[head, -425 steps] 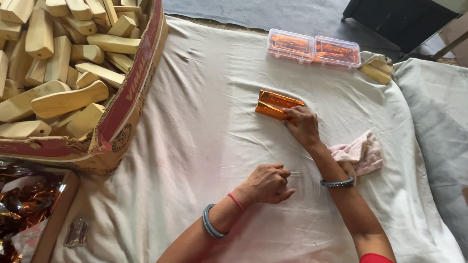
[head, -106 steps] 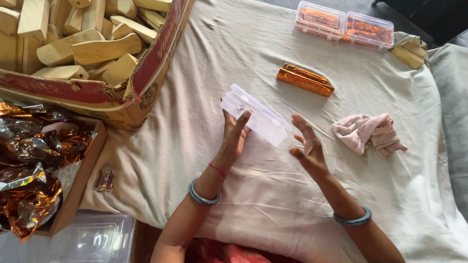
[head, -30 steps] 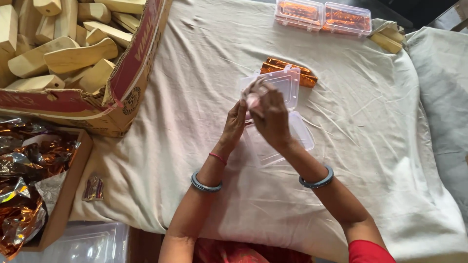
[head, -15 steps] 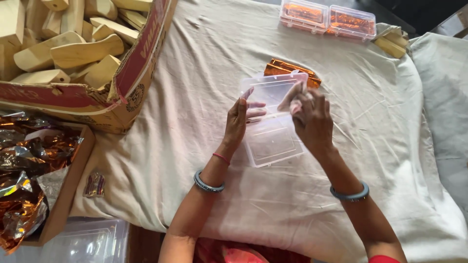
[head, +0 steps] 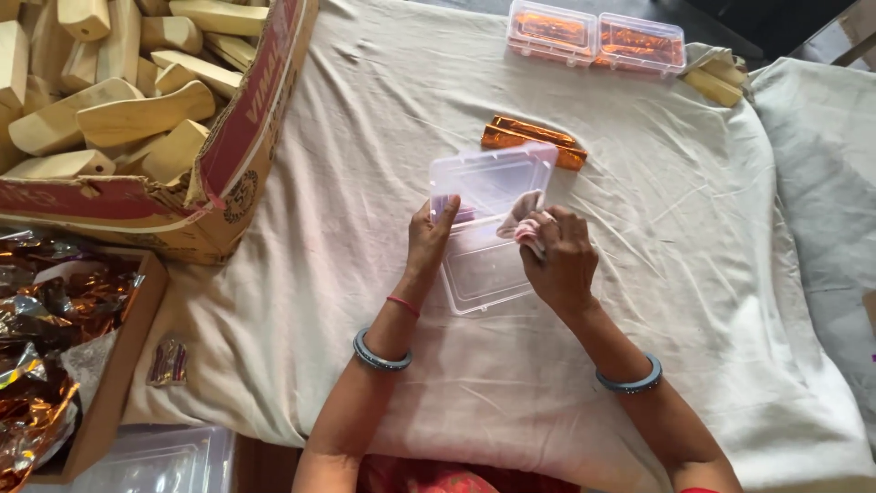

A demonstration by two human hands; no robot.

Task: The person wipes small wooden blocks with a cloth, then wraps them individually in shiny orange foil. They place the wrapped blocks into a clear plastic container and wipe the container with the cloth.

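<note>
In the head view we look down on a tabletop draped in a cream cloth, with both of our hands meeting over a clear plastic box that lies near the middle of the cloth. The box is hinged open: its lid stands tilted up on the far side, its tray lies flat towards us.

Our left hand holds the box's left edge, the thumb and fingers closed lightly on the rim where lid and tray meet. Our right hand has its grip pressed together around a small pink cloth, which it holds against the inside of the box at the right side. We cannot tell how much of the cloth is bunched inside the fist.

Just beyond the raised lid lie two orange foil-wrapped bars, side by side on the cloth. Farther off, at the far edge, sit two closed clear boxes with orange contents. A large cardboard carton full of wooden blocks fills the upper left. At the lower left a smaller cardboard tray holds crumpled foil wrappers.
</note>
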